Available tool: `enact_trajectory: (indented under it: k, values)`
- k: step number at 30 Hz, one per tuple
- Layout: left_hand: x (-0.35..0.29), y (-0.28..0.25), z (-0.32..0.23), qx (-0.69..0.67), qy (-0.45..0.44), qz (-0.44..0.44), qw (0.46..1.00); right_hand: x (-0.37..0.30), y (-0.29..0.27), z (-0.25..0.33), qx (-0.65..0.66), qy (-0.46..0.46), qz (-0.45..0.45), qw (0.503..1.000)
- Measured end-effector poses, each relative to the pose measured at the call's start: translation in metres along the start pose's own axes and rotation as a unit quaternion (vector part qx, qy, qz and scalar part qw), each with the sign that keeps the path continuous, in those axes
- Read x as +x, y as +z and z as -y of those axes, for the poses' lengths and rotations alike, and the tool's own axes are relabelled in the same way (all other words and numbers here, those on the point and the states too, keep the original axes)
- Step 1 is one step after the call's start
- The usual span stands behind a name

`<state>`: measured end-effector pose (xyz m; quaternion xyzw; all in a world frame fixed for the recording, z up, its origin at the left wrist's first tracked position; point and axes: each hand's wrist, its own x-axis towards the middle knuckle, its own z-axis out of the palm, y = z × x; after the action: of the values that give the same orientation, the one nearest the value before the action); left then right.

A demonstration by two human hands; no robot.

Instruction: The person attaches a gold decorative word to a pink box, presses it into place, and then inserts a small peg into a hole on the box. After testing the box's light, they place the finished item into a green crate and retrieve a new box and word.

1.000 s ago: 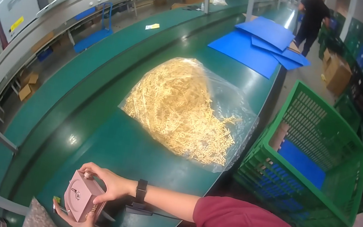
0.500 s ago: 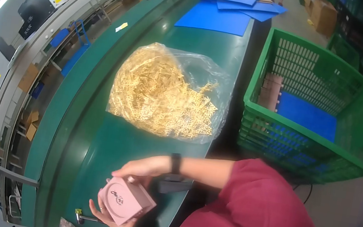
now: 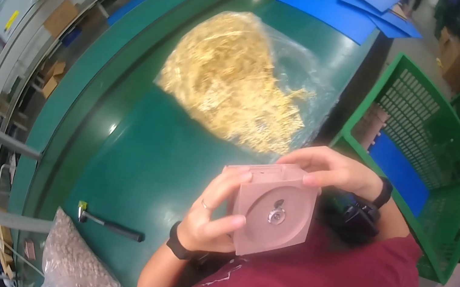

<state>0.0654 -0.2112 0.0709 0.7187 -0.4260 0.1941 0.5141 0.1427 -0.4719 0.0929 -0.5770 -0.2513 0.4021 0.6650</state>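
Close to my chest I hold up a pink square box-like housing [image 3: 289,228], with a round recess and a small silver ring-shaped part in its middle. My left hand [image 3: 209,217] grips its left side, thumb on the recessed face and fingers over the top edge. At the upper right corner, my right hand [image 3: 342,174] has its thumb on the same face; its other fingers reach behind. Beyond the housing, a clear plastic bag [image 3: 218,71] of small gold-coloured pieces lies spread on the green bench [image 3: 129,156].
A hammer [image 3: 115,228] with a dark handle lies on the bench at left, beside a clear bag of small brownish-pink pieces [image 3: 74,264]. Blue sheets [image 3: 333,11] are stacked at the far end. To the right stands a green slatted crate [image 3: 430,123] holding a blue sheet and pink parts.
Both hands have lifted the pink housing off the bench area, rightward and toward my chest, turning its recessed face. The view has shifted, bringing the hammer and the lower-left bag more fully in.
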Motion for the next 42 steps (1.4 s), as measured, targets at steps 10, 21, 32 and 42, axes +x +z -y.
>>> enact_trajectory:
  k: [10,21,32,42]
  values:
    - [0.048,0.063,0.007,-0.029,0.046,0.089,0.995,-0.063,-0.036,0.016,-0.198,0.032,-0.021,0.979]
    - [0.006,0.037,0.008,0.225,-0.269,0.141,0.926,-0.160,-0.069,0.034,-0.156,-0.035,-0.496,0.854]
    - [-0.093,0.038,-0.007,0.367,-0.402,0.083,0.834,-0.198,-0.161,-0.048,-0.437,0.206,-0.630,0.608]
    - [-0.105,0.036,-0.005,0.353,-0.415,0.039,0.837,-0.172,-0.164,-0.084,-0.326,0.367,-0.494,0.717]
